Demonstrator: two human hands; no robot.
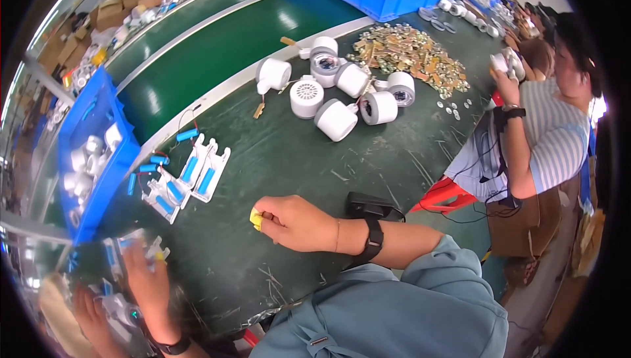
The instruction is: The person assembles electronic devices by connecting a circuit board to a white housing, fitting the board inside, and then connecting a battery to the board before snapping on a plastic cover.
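Observation:
My right hand [296,224] is closed over the middle of the green table, fingers curled together, with a black band on the wrist. Yellow material [256,218] shows at its fingertips; whether it is a finger cover or a held piece I cannot tell. At the lower left my left hand [148,282], also banded, reaches over a white plastic holder [117,256], blurred, with yellow near its thumb. Its grip is unclear. Between the hands and the blue bin lie white holders [210,175] with blue cylindrical cells [188,169]. Some loose cells [187,135] trail thin wires.
White round lamp-like housings [336,121] cluster ahead, beside a heap of small circuit boards [411,55]. Blue bins [121,128] stand left and at the back. A black box-shaped object [369,205] is beyond my right wrist. Another person's hand [92,312] is lower left; a co-worker [552,121] sits right.

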